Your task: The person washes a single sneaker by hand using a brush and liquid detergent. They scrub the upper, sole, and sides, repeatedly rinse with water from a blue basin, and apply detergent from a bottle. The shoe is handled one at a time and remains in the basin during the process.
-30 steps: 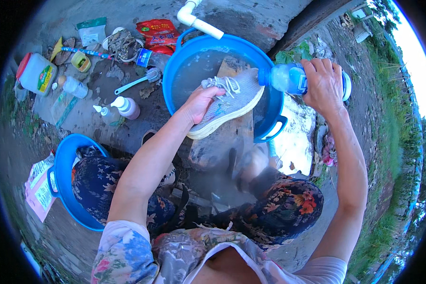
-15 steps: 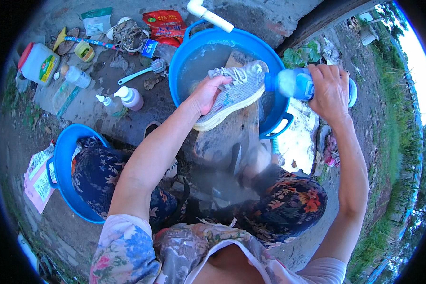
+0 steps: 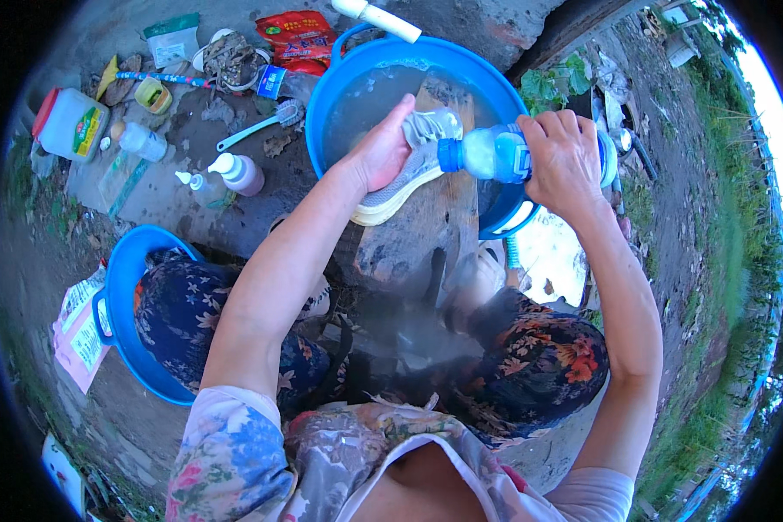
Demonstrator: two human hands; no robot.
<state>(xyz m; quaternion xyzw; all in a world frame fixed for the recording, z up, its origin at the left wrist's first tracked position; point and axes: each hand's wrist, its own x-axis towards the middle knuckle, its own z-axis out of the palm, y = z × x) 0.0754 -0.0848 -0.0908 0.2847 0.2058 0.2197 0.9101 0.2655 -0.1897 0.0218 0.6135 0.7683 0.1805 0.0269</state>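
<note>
A light grey sneaker (image 3: 423, 167) with white laces and a pale sole is in my left hand (image 3: 379, 157), my fingers closed around its side. The shoe is tilted above a wooden board (image 3: 426, 230) that reaches into a large blue basin (image 3: 320, 130) of cloudy water. My right hand (image 3: 565, 161) grips a clear plastic bottle (image 3: 492, 155) with a blue cap and label. The bottle lies almost level, its capped end at the shoe and covering part of it. Whether anything comes out of it, I cannot tell.
To the left are a scrub brush (image 3: 261, 123), a pump bottle (image 3: 239, 172), a red-lidded jar (image 3: 70, 123) and a red packet (image 3: 297, 39). A white pipe (image 3: 378, 19) overhangs the basin's far edge. Another blue basin (image 3: 152, 374) stands beside my left leg.
My right hand has brought the bottle leftward, so its cap now overlaps the shoe. The sneaker has turned in my left hand, with less of its side showing.
</note>
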